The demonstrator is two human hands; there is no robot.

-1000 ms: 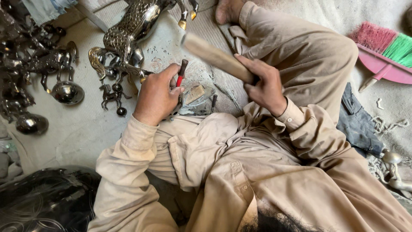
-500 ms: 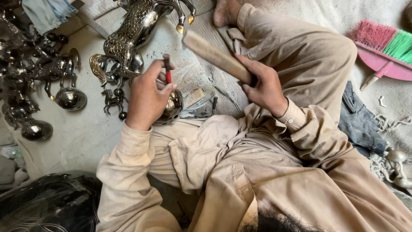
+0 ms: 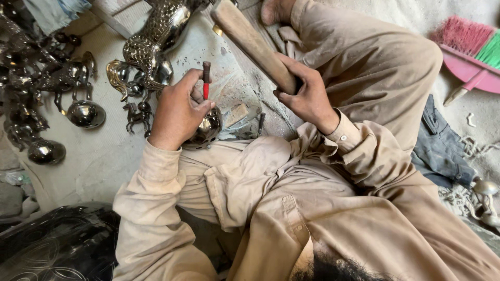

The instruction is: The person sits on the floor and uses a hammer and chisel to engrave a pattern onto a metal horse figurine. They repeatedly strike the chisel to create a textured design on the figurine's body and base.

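Note:
My left hand [image 3: 179, 109] is shut on a small red-handled punch [image 3: 206, 80], held upright with its tip on a shiny rounded metal piece [image 3: 209, 127] that rests by my knee. My right hand [image 3: 307, 96] grips the thick wooden handle of a mallet [image 3: 252, 41]. The handle slants up to the left, and its head is cut off by the top edge. A small wooden block [image 3: 238, 114] lies on the worn work surface between my two hands.
A large patterned metal animal figure [image 3: 156, 36] stands beyond my left hand, with small metal horses [image 3: 136, 113] and round metal bowls [image 3: 86, 113] to the left. A dark engraved plate [image 3: 52, 244] lies bottom left. A pink brush [image 3: 469, 52] and a dark cloth [image 3: 442, 151] lie at right.
The punch went from leaning right to upright in my left hand. The mallet handle swung upward, and its far end left the top of the frame.

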